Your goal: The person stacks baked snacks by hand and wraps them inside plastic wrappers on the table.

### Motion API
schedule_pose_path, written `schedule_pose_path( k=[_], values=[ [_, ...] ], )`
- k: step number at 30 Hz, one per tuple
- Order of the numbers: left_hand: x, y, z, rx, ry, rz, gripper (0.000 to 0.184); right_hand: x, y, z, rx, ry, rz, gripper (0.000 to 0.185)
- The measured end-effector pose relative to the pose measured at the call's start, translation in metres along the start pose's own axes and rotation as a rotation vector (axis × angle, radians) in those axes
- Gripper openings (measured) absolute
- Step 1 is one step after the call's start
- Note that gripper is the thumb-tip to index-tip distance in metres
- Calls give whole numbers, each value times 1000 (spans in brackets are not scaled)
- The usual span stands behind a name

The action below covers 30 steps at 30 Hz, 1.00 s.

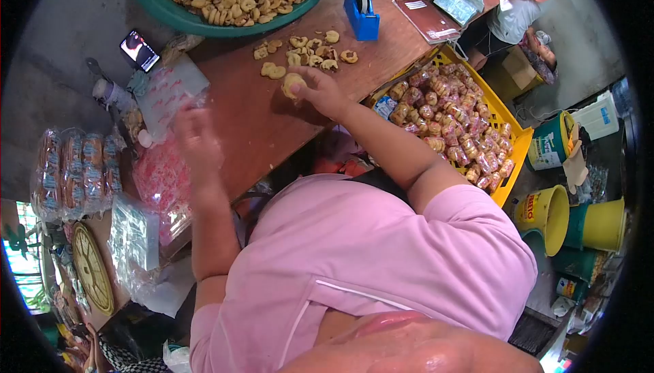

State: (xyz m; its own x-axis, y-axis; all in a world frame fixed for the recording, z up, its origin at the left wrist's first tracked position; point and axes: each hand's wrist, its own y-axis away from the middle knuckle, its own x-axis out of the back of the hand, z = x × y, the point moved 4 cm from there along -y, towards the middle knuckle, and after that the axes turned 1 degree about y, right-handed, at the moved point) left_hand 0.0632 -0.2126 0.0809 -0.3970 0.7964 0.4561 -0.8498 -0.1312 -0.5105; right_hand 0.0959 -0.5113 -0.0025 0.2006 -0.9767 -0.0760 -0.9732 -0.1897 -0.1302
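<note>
My right hand (320, 91) is closed around a small stack of round, ring-like cookies (294, 85) above the wooden table. Close to it on the tabletop lies a loose group of the same cookies (310, 51), some of them curved or broken. My left hand (196, 134) is smeared by motion, so its fingers cannot be made out. Beneath and beside it are clear plastic bags with red print (160, 168) at the table's left edge.
A green basin (225, 31) heaped with cookies stands at the back. Nearby are a blue tape dispenser (362, 19) and a phone (139, 51). A yellow crate (521, 143) of wrapped cookie packs sits right. Bread packs (75, 172) lie left. Another person (514, 19) is at the far right.
</note>
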Motion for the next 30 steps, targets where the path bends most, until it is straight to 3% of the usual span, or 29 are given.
schedule_pose_path(
  k=[1, 3, 6, 8, 10, 12, 16, 23, 27, 30],
  values=[
    [-24, 9, 24, -272, -85, -71, 20, 3, -2, 8, 17, 5, 14, 57],
    [-80, 36, 18, -212, 5, -539, 28, 7, -5, 13, 54, 22, 31, 57],
    [-99, 75, 50, -176, -405, -788, 40, 11, -7, 19, 110, 146, 68, 56],
    [-95, 63, 32, -61, -118, -746, 50, 16, -13, 31, 157, 332, 131, 56],
    [-77, 48, 19, 64, 54, -651, 67, 14, -9, 24, 89, 109, 97, 55],
    [-61, 35, -15, -31, -204, -640, 73, 10, -11, 27, 28, -34, 91, 54],
    [-49, 39, -41, -140, -467, -669, 82, 14, -15, 38, 108, 188, 143, 53],
    [-37, 52, -47, -138, -468, -661, 85, 1, -1, -1, 11, 245, 133, 62],
    [-38, 50, -44, -138, -455, -661, 86, -30, 4, -42, 262, 696, -46, 74],
    [-29, 54, -26, -101, -463, -651, 87, -63, 5, -52, 313, 806, -176, 79]
  ],
)
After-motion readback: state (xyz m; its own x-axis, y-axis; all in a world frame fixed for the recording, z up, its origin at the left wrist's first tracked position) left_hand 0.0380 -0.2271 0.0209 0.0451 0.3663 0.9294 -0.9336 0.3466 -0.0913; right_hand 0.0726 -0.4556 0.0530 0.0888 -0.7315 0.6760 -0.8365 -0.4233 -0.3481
